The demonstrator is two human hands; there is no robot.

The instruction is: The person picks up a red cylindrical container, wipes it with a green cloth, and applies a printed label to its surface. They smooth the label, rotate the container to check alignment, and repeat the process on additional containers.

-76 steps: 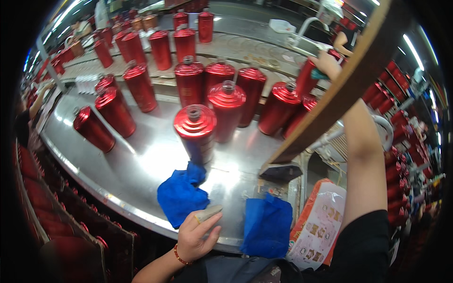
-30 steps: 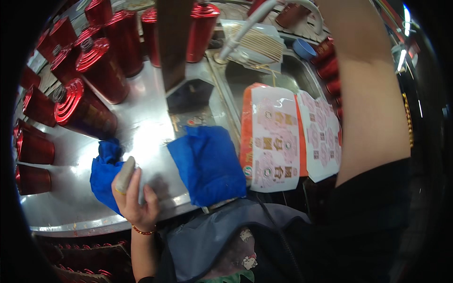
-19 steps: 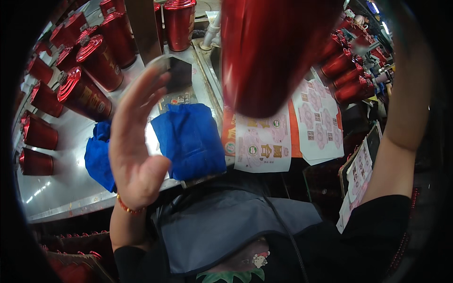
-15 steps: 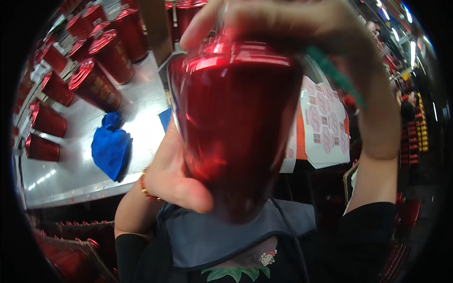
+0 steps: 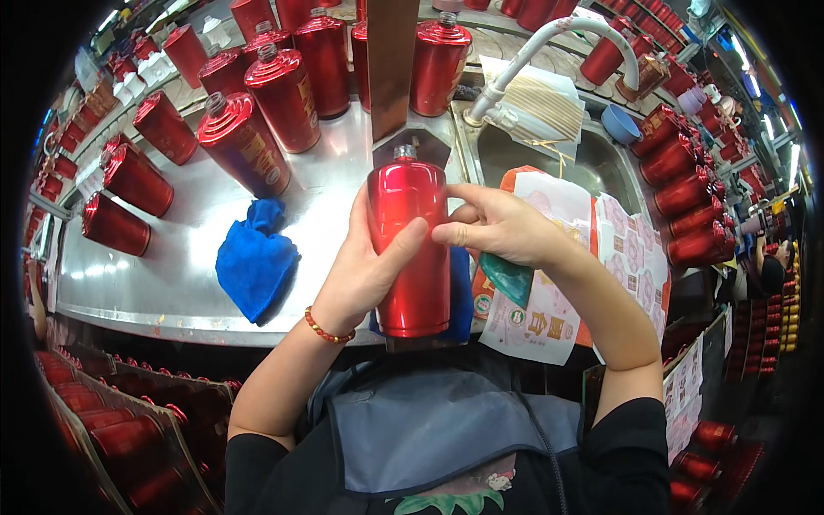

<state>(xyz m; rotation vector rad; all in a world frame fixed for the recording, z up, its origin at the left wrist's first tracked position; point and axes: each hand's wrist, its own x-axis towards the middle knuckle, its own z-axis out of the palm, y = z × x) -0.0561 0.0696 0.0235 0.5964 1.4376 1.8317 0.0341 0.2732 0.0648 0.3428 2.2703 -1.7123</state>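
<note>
A glossy red bottle (image 5: 413,266) with a short clear neck stands in front of me, its near side plain. My left hand (image 5: 374,257) grips it from the left, thumb lying across the front. On its other side, my right hand (image 5: 506,227) has thumb and fingertips at the bottle's edge. That hand also keeps a flat, teal-green scraper-like piece (image 5: 508,279) tucked under its curled fingers; part of it is hidden. A blue cloth (image 5: 257,262) lies crumpled on the metal table to the left. Printed sticker sheets (image 5: 549,313) lie beside my right hand.
Several red bottles with gold decoration (image 5: 245,142) stand on the metal tabletop (image 5: 172,296). A brown post (image 5: 390,69) rises behind the held bottle. At back right are a sink (image 5: 614,180), a white curved faucet (image 5: 549,39) and a blue bowl (image 5: 620,124). Crates of red bottles (image 5: 129,421) sit below left.
The bottle has moved from close before the camera down and away to the table's front. My right hand has shifted from the bottle's top to its right side.
</note>
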